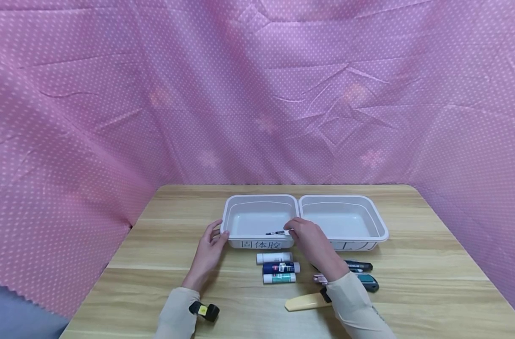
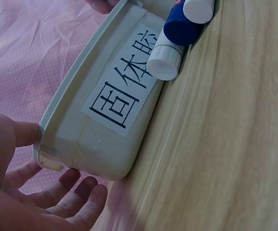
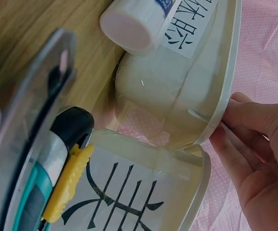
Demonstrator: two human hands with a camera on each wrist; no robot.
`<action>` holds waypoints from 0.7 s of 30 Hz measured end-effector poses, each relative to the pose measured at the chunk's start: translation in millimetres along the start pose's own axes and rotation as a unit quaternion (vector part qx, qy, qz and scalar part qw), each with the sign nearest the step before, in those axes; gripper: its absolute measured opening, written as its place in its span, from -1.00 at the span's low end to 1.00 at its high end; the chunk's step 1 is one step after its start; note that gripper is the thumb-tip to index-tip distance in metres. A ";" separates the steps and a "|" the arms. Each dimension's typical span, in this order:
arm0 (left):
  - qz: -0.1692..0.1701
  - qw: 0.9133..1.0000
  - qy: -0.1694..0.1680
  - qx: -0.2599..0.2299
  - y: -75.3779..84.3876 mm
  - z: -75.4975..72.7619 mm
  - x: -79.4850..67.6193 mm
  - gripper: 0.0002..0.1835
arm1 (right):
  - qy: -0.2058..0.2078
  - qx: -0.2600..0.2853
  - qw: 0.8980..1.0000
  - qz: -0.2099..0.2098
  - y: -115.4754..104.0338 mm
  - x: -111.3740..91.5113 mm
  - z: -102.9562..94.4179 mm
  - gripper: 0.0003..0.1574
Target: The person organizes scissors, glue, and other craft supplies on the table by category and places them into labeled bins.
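Observation:
Two white plastic bins stand side by side, with Chinese character labels on their fronts. At the front left corner of the left bin (image 1: 228, 214), my left hand (image 1: 209, 249) grips the edge. Its thumb presses the rim while the other fingers spread along the end wall, as the left wrist view shows. My right hand (image 1: 310, 240) pinches the same bin's rim near its front right corner; thumb and fingers (image 3: 233, 154) meet at the edge in the right wrist view. Just left of these fingers, a small dark-and-white item (image 1: 276, 233) shows inside the bin's front.
In front of the left bin lie a white glue stick (image 1: 274, 257), a navy one (image 1: 278, 268) and a white-and-green one (image 1: 279, 278). Utility knives, including a teal-and-black one (image 1: 369, 282) and a yellow one (image 1: 306, 302), lie around my right forearm. The right bin (image 1: 342, 223) adjoins the left.

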State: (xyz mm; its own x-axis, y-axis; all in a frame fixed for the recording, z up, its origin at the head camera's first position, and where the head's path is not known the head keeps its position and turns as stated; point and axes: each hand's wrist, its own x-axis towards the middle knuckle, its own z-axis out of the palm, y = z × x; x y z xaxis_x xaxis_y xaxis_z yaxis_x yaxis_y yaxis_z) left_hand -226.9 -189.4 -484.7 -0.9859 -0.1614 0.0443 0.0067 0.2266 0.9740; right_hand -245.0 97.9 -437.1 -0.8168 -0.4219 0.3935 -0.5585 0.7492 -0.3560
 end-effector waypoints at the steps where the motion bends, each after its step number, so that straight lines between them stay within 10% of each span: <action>1: -0.001 1.000 0.000 -0.001 0.1 0.0 0.0 -0.43 | 0.000 0.002 1.000 0.000 0.0 -0.1 0.0 -0.75; 21: -0.010 1.000 0.001 -0.005 -0.3 -0.2 -0.9 -0.42 | -0.007 -0.003 0.999 -0.040 -1.3 -5.5 2.8 -0.72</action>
State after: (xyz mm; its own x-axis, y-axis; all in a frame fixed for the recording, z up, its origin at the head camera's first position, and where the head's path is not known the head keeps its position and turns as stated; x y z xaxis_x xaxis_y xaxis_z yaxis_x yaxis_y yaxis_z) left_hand -226.0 -189.5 -485.0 -0.9855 -0.1679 0.0249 -0.0117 0.2138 0.9768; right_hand -240.2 97.9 -441.2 -0.7715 -0.4879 0.4083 -0.6214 0.7155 -0.3192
